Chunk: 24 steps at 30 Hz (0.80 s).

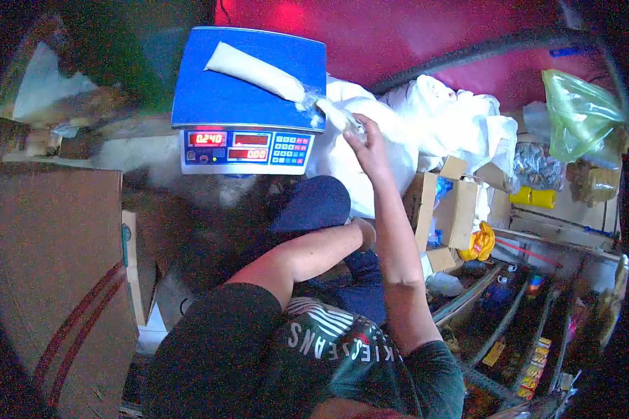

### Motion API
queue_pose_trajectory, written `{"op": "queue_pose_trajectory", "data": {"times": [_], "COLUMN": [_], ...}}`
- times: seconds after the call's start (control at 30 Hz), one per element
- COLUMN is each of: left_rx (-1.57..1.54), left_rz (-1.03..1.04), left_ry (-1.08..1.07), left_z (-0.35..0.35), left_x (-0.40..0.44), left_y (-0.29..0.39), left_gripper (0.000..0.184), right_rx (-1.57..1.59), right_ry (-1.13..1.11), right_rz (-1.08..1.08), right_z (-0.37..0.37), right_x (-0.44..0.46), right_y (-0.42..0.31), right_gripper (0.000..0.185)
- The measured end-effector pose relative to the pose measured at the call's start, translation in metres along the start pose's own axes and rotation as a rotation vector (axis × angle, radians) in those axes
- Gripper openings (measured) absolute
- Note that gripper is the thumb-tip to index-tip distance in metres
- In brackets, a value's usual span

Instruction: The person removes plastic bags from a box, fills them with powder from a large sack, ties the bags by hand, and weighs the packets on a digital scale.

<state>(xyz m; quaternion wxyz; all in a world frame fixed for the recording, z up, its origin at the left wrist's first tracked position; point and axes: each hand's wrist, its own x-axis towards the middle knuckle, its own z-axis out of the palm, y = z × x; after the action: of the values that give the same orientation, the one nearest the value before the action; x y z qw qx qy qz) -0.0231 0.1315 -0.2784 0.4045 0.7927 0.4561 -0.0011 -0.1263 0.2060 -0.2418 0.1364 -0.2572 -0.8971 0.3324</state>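
On the blue platform of a digital scale (249, 80) lies a long, narrow clear plastic bag (255, 72) filled with white granules. Its clear, loose end points towards my right hand (369, 145), and a few white bits lie beside it. The fingers of that hand are closed on a whitish translucent object (338, 115) at the bag's end; whether it is a scoop or the bag's own neck I cannot tell. The red display (207, 140) reads 0.240. My left hand (363, 234) is low beside my knee, its fingers mostly hidden, close to a big white sack (370, 167).
More white plastic sacks (447, 119) stand behind on the right. An open cardboard box (461, 213), a yellow-green bag (581, 119) and a yellow roll (533, 197) are at the right. A large cardboard box (56, 279) fills the left. Divided racks (510, 328) hold small packets at lower right.
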Motion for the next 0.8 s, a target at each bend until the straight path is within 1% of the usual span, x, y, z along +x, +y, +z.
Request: {"op": "queue_pose_trajectory", "data": {"times": [0.23,0.43,0.53,0.63,0.73,0.8], "left_rx": [-0.017,-0.022,-0.016,-0.014,-0.003,0.007], "left_rz": [0.008,0.023,0.034,0.041,0.054,0.064], "left_ry": [0.028,0.058,0.078,0.095,0.12,0.138], "left_z": [0.002,-0.003,-0.009,-0.017,-0.027,-0.034], "left_x": [-0.011,-0.014,-0.014,-0.014,-0.013,-0.013], "left_y": [-0.006,-0.007,-0.006,-0.004,-0.002,-0.002], "left_gripper": [0.034,0.034,0.033,0.033,0.033,0.033], "right_rx": [-0.148,-0.482,-0.523,-0.624,-0.822,-0.846], "right_ry": [0.013,-0.083,-0.119,-0.093,-0.073,-0.108], "right_rz": [-0.089,-0.131,-0.12,-0.087,-0.152,-0.14], "right_z": [0.01,-0.003,-0.006,-0.007,-0.004,-0.005], "right_x": [0.021,0.03,0.035,0.042,0.041,0.04], "right_y": [-0.027,-0.048,-0.06,-0.082,-0.086,-0.089], "right_gripper": [0.04,0.041,0.043,0.041,0.042,0.045]}}
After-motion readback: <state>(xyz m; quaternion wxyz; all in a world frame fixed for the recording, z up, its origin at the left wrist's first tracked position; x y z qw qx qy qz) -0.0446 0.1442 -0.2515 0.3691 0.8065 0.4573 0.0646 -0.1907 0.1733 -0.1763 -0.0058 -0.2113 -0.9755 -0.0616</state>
